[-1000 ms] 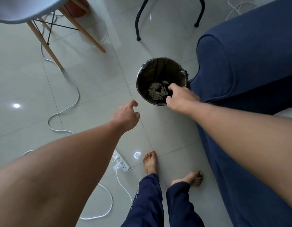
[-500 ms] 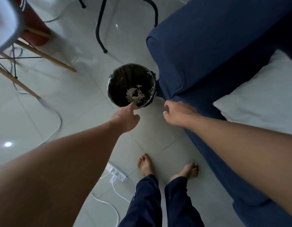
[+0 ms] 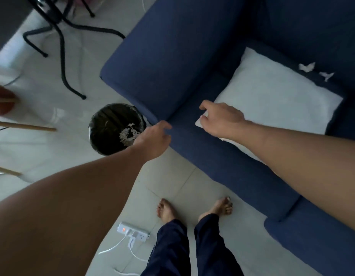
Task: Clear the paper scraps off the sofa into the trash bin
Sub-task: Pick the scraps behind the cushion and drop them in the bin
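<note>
A: Two scraps [image 3: 314,70] remain on the navy sofa [image 3: 172,56], lying on the seat just past the far edge of the white pillow [image 3: 272,100], well apart from both hands. A second ago the view was filled by floor and bin; now it has swung over to the sofa seat.

B: So the person has turned from dumping to fetching?

A: That is my reading. The right hand [image 3: 222,120] hung over the bin's rim a second ago; now it is over the near corner of the pillow, fingers loosely spread, nothing in it that I can see. The left hand [image 3: 152,140] sits between the bin and the sofa arm, fingers relaxed and open, empty as well.

B: And the bin?

A: The trash bin [image 3: 101,124] stands on the tile floor [image 3: 43,146] just beside the sofa's arm, lined with a black bag. A small heap of pale paper bits [image 3: 129,134] lies at the bottom. Judging by that, most of the clearing is done; the two far scraps need a long reach across the pillow.
</note>
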`<state>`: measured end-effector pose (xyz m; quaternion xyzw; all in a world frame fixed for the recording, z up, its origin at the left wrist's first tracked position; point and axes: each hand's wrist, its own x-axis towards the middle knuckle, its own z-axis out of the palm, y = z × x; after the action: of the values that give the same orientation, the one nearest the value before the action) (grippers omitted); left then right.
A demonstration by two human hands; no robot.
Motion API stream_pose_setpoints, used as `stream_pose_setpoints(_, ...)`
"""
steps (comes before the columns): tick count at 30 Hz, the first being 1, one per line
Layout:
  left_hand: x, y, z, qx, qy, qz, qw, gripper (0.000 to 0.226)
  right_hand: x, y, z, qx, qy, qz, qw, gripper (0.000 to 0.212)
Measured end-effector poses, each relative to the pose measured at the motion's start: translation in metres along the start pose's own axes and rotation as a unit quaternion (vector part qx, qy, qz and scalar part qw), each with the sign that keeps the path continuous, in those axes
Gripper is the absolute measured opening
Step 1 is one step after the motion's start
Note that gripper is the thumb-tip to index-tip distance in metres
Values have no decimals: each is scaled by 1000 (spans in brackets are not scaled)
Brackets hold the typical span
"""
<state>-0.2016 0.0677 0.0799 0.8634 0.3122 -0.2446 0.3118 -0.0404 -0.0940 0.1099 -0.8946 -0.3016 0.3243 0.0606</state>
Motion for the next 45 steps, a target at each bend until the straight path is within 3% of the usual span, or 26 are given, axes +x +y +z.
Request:
stream_pose_setpoints(11,36,121,-1,-29,47,25,998,37,-28,130,-50,34,94,43,994,40)
stream_pose_setpoints(18,60,208,5,80,101,1,992,41,-38,219,-75,83,139,112,980,38)
stream_pose_setpoints(25,72,285,21,133,117,46,983,40,-55,293,-107,89,158,177,967,39)
stream_pose_setpoints(32,96,335,38,152,106,117,976,38,-62,331,-118,120,179,226,950,24)
stream_pose_setpoints(45,176,426,69,215,65,172,959,33,-47,361,-95,193,212,297,911,24)
